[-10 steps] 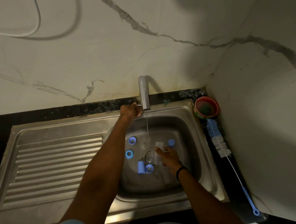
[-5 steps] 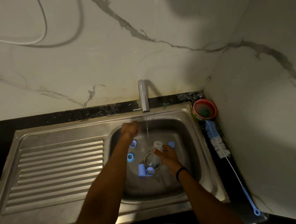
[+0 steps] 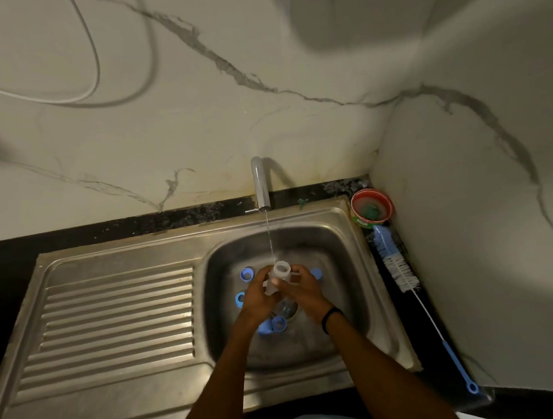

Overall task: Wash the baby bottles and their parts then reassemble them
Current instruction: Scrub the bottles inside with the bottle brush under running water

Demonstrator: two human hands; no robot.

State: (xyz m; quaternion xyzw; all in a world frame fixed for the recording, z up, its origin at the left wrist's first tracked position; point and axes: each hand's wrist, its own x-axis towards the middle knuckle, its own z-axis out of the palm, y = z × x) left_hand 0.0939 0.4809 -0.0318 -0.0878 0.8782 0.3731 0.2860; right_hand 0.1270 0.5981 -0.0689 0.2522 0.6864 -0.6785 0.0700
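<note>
Over the steel sink basin (image 3: 343, 253) I hold a clear baby bottle (image 3: 281, 271) with its open neck up, under the thin stream from the tap (image 3: 260, 184). My left hand (image 3: 256, 297) grips the bottle from the left and my right hand (image 3: 303, 291) grips it from the right. Blue parts lie on the basin floor: a ring (image 3: 247, 274) at the back left, another ring (image 3: 240, 298) beside my left hand, a cap (image 3: 316, 273) behind my right hand, and blue pieces (image 3: 273, 325) near the drain, partly hidden by my wrists.
A ribbed draining board (image 3: 113, 322) takes up the left of the sink unit. On the black counter at the right stand a red bowl (image 3: 371, 207) and a long blue-handled bottle brush (image 3: 400, 269). Marble walls close in behind and to the right.
My left hand has left the tap handle and come down to the bottle. My right hand has lifted the bottle from the drain up under the stream.
</note>
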